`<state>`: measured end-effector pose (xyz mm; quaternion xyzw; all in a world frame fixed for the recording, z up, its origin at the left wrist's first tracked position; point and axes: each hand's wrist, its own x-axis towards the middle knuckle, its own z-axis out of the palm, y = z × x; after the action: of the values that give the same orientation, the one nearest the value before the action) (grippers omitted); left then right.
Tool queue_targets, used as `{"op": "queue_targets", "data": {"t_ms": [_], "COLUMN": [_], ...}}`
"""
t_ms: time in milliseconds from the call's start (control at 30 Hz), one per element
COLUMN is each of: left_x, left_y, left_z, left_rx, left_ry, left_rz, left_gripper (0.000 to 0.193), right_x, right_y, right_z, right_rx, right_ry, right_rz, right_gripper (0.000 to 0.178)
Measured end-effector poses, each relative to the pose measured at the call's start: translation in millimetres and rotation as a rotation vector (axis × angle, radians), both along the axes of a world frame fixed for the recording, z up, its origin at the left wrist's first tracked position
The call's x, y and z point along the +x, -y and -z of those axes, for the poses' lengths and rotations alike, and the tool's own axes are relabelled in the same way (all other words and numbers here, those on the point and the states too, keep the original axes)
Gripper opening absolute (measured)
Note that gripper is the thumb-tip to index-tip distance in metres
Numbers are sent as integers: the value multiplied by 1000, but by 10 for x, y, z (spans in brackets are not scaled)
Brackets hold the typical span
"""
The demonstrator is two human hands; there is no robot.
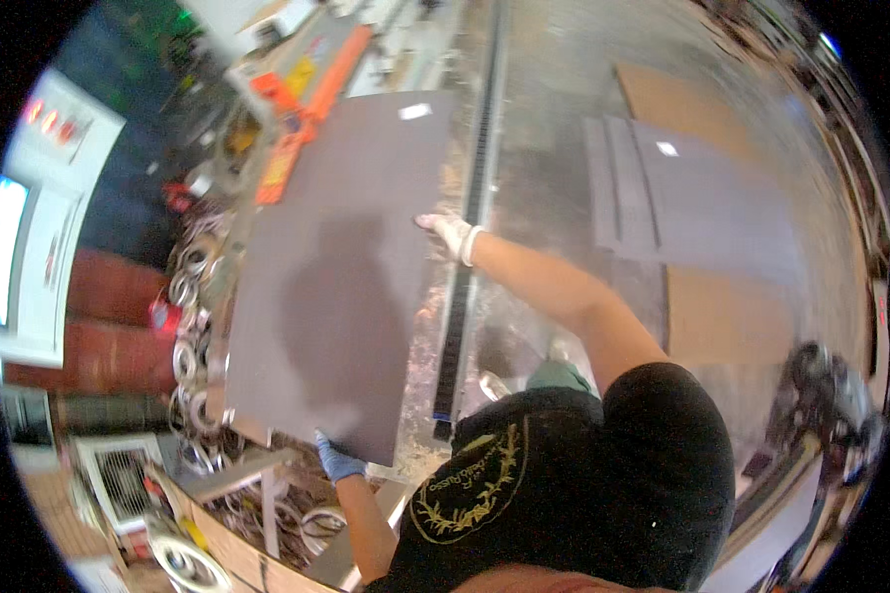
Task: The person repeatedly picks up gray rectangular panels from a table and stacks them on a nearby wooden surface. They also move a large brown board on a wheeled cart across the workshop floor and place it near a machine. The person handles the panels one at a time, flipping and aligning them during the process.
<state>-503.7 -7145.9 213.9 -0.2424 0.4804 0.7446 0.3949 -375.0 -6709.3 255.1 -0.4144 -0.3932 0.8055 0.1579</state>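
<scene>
A large flat grey sheet [356,178] with a small white label lies lengthwise in front of me, my shadow falling across it. Its right long edge is gripped by my right hand [452,237] in a white glove, the fingertips at the rim. My left hand [340,459], in a blue glove, holds the near short edge close to its lower right corner. Part of the left fingers is hidden at the edge. Beneath and beside the sheet is a machine bed, with an orange clamp-like part [285,163] touching the far left side.
A dark slotted rail [480,158] runs along the right of the bed. On the floor to the right lie more grey sheets [712,198] and brown boards [727,311]. Ring-shaped metal scraps [200,259] crowd the left side, beside a white control cabinet [54,227] with a screen.
</scene>
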Motion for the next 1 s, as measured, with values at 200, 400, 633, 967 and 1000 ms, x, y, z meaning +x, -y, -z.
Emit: {"op": "queue_targets", "data": {"t_ms": [200,400,633,967,1000], "left_x": [-25,457,1106,2104,2163], "left_y": [123,-666,-1872,-2590,-2649], "left_z": [-102,-309,-487,-551,-539], "left_rx": [-123,-697,-361,-317,-184], "left_ry": [-228,-1076,-1351,-1664,-1285], "left_rz": [-280,-309,14,45,-31], "left_gripper": [47,54,57,54,50], "right_x": [1720,3808,4489,5900,6257], "right_y": [-506,-914,-940,-264,-438], "right_z": [510,1043,1123,1657,2256], "right_rx": [731,952,1023,640,320], "right_ry": [104,1599,1693,1114,636], "right_rz": [603,449,203,1282,1554], "right_gripper": [40,54,50,68,71]}}
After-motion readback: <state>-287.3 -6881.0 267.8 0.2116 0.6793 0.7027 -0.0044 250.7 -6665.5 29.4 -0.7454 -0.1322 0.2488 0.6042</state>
